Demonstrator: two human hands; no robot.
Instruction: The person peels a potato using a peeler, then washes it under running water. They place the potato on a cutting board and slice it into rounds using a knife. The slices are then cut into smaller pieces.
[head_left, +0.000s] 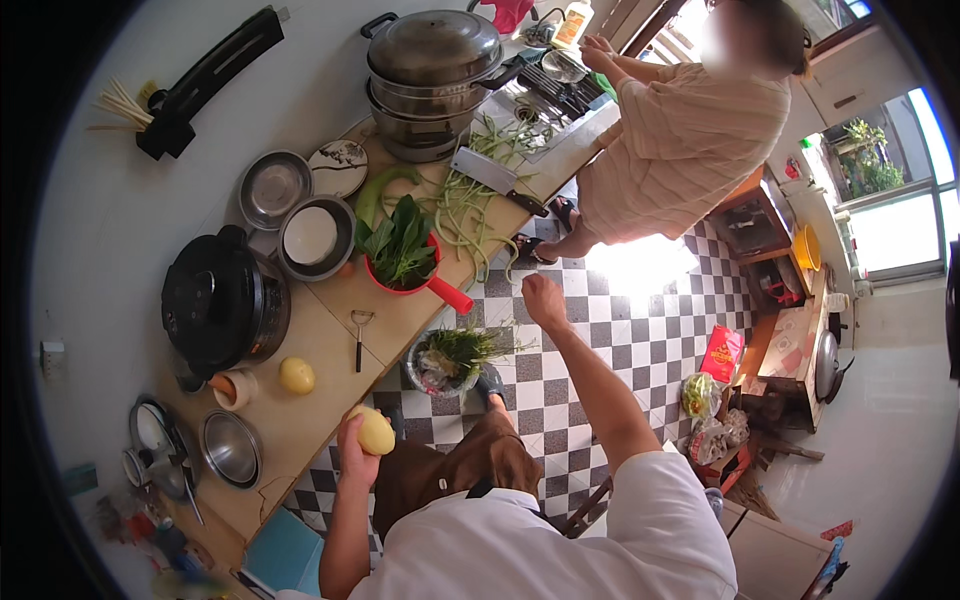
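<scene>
My left hand (355, 456) grips a peeled potato (376, 432) just off the counter's front edge. Over the checkered floor, beyond the counter, my right hand (544, 300) is raised with its fingers curled in, and nothing shows in it. A second pale, peeled potato (297, 376) lies on the counter (322, 330). To its right rests a peeler (361, 339) with a black handle. Farther along, a red handled strainer (450, 292) holds leafy greens (401, 244). Past it, a cleaver (487, 172) lies across long green beans (461, 217).
Below the counter edge, a bin (442, 364) holds plant scraps. Metal bowls (231, 448), a black electric cooker (225, 300) and a stacked steamer pot (435, 82) line the wall side. Another person (682, 150) stands by the sink (525, 112), hands raised over it.
</scene>
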